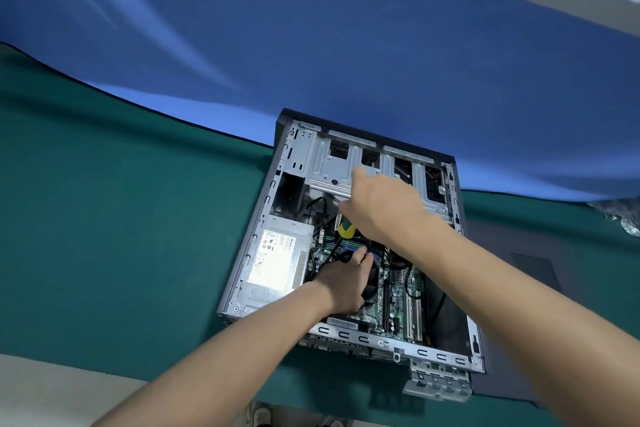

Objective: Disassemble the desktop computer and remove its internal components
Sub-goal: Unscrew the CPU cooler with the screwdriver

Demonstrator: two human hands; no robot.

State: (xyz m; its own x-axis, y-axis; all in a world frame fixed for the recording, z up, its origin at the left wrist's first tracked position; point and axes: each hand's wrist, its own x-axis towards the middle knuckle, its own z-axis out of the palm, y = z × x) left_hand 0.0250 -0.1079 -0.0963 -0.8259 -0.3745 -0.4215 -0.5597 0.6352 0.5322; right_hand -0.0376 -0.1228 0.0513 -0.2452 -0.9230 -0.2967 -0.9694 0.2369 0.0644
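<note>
An open desktop computer case (258, 218) lies on its side on the green table. Inside it are a silver power supply (277, 260) at the left, a metal drive cage (332, 166) at the far end and a green motherboard (401, 302). My left hand (341, 282) rests over the black CPU fan, its fingers stretched onto the memory slots (346, 246). My right hand (377, 204) reaches in below the drive cage with its fingers curled over a yellow-and-green handle (346, 229), seemingly a tool. Its tip is hidden.
A dark grey side panel (526, 274) lies flat to the right of the case. A loose metal bracket (436, 381) sits at the case's near right corner. A blue cloth (311, 45) hangs behind the table. Crumpled plastic (620, 215) shows at the right edge.
</note>
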